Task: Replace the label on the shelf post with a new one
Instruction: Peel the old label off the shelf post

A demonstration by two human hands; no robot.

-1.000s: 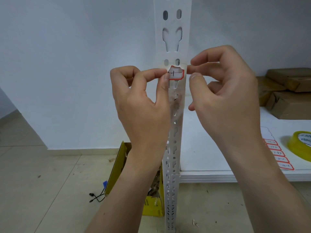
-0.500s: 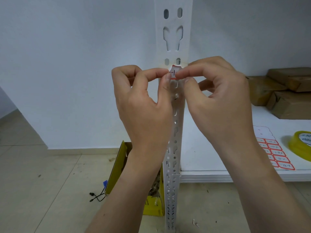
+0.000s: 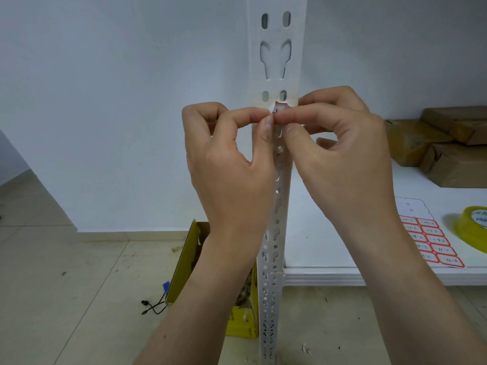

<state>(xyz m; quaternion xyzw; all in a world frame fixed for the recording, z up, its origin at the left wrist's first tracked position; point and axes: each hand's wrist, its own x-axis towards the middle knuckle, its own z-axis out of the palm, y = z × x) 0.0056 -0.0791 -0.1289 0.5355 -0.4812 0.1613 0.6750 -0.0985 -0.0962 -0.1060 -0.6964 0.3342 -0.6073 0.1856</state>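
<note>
A white perforated shelf post (image 3: 279, 56) stands upright in the middle of the view. On it, at hand height, sits a small white label with a red border (image 3: 278, 108), its left corner curled away from the metal. My left hand (image 3: 226, 159) pinches the label's left edge between thumb and forefinger. My right hand (image 3: 340, 154) reaches in from the right, its forefinger lying across the label and its thumb below, covering most of it. A sheet of red-bordered labels (image 3: 429, 241) lies on the white shelf to the right.
The white shelf board (image 3: 342, 272) carries a roll of yellowish tape (image 3: 474, 227) at the right edge and brown wrapped parcels (image 3: 445, 146) at the back. A yellow carton (image 3: 189, 262) stands on the tiled floor behind the post, with a black cable (image 3: 152, 306) beside it.
My right hand has moved left from beside the post onto the label, its forefinger now covering it. The label's left corner has lifted. My left hand has stayed in place.
</note>
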